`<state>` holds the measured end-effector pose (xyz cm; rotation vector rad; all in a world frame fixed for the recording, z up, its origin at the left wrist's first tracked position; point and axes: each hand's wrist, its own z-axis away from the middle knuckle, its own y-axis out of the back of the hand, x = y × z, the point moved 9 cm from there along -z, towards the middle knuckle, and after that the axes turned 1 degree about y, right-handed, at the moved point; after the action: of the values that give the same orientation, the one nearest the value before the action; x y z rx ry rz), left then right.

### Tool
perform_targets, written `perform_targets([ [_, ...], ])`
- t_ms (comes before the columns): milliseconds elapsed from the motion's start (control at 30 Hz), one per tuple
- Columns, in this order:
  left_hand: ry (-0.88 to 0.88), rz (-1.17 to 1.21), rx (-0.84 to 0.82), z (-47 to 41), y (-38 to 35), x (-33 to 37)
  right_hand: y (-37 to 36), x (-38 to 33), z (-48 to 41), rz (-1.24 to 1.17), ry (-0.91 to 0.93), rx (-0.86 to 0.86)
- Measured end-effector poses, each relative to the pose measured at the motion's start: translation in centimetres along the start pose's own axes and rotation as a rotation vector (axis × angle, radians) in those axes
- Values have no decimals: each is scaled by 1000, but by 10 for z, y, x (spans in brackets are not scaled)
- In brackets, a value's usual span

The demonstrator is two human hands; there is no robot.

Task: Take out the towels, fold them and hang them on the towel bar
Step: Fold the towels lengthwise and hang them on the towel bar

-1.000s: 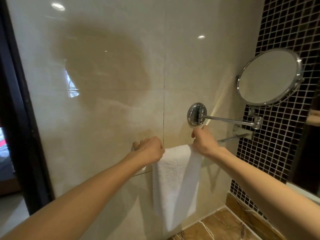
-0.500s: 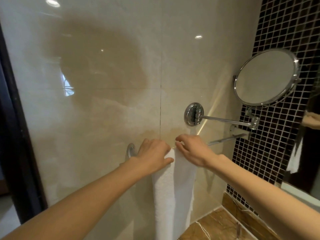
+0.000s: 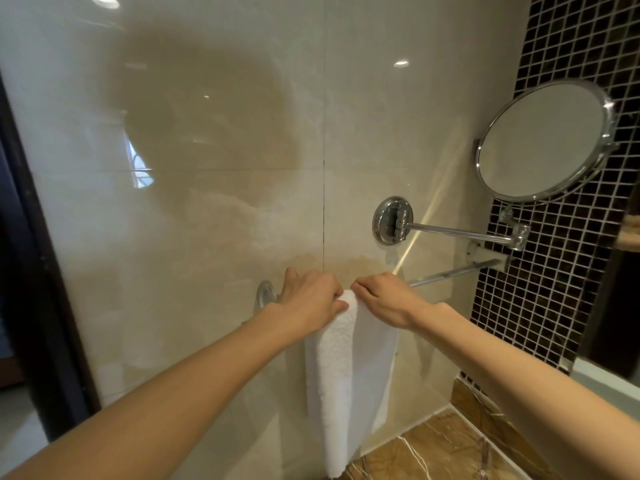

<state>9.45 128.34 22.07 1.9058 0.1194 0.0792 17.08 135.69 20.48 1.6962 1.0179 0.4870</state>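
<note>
White towel [image 3: 349,368] hangs folded over the bar [image 3: 453,271] on the beige wall [image 3: 207,237], mid-frame, long end dropping toward the floor [image 3: 433,452]. Left hand [image 3: 311,299] & right hand [image 3: 384,299] sit side by side on its top fold, fingers [image 3: 363,284] curled over, gripping the cloth at the bar. Round mirror [image 3: 540,140] up right.

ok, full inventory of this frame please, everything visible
towel: one, white, draped over the towel bar, hanging down
towel bar: one, chrome, on the beige wall
mirror: one, round, chrome rim, on a swing arm, upper right
wall tiles: beige, glossy, centre
mosaic tiles: black, right
floor: brown marble, bottom right
door frame: dark, left
left hand: grips the towel top at the bar
right hand: pinches the towel top beside it
</note>
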Motion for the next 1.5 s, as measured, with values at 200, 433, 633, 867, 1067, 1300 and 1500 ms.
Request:
perform_targets([
  [200,-2,6,122,11,10,3,4,-10,0,2,47,-3],
  [433,-136,473,559,75,25,17,8,-36,9,-32,193,25],
  [633,-24,620,485,123,-39,2,4,-37,7,-63,188,74],
  [867,331,731,270,149,-160,-50,4,-38,1,-57,177,140],
  [1067,416,857,-121,145,-249,-39,2,-39,1,-70,165,176],
  [1300,417,837,-166,139,-286,-25,-1,-36,-2,-76,143,193],
  [1500,479,852,-72,140,-305,-20,-3,-35,-4,-69,142,209],
])
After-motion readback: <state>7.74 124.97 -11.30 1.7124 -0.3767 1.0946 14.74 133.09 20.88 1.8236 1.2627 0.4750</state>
